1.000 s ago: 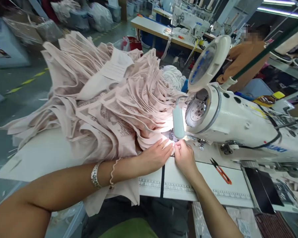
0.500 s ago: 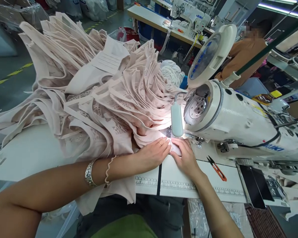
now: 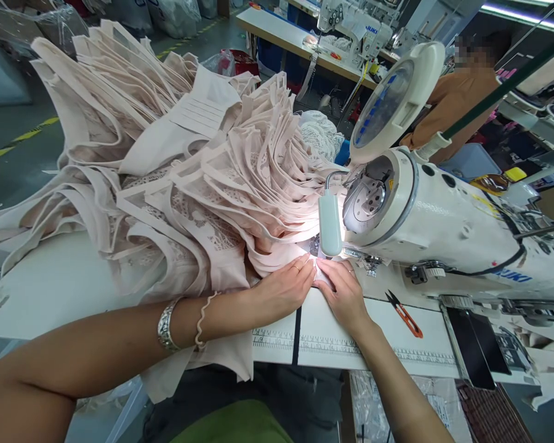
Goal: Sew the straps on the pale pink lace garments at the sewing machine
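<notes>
A large heap of pale pink fabric pieces with lace (image 3: 216,203) spreads over the table left of the white sewing machine (image 3: 447,215). Beneath the small lamp (image 3: 330,224), by the needle area, my left hand (image 3: 286,289) pinches the edge of the pink fabric, its fingers pressed together. Close beside it, almost touching, my right hand (image 3: 346,292) holds the same fabric down between thumb and fingers. The lamp and the fingers partly hide the presser foot. A bracelet and a wavy band circle my left wrist.
Orange thread snips (image 3: 405,314) lie right of my right hand. A printed ruler strip (image 3: 332,346) runs along the table's front edge. A dark phone (image 3: 466,347) lies at the right. A magnifier (image 3: 397,101) stands above the machine head. Behind it is a person in brown (image 3: 461,98).
The fabric between my hands has shifted slightly toward the needle area, and less of it shows. My right fingers lie a little flatter and closer to my left hand.
</notes>
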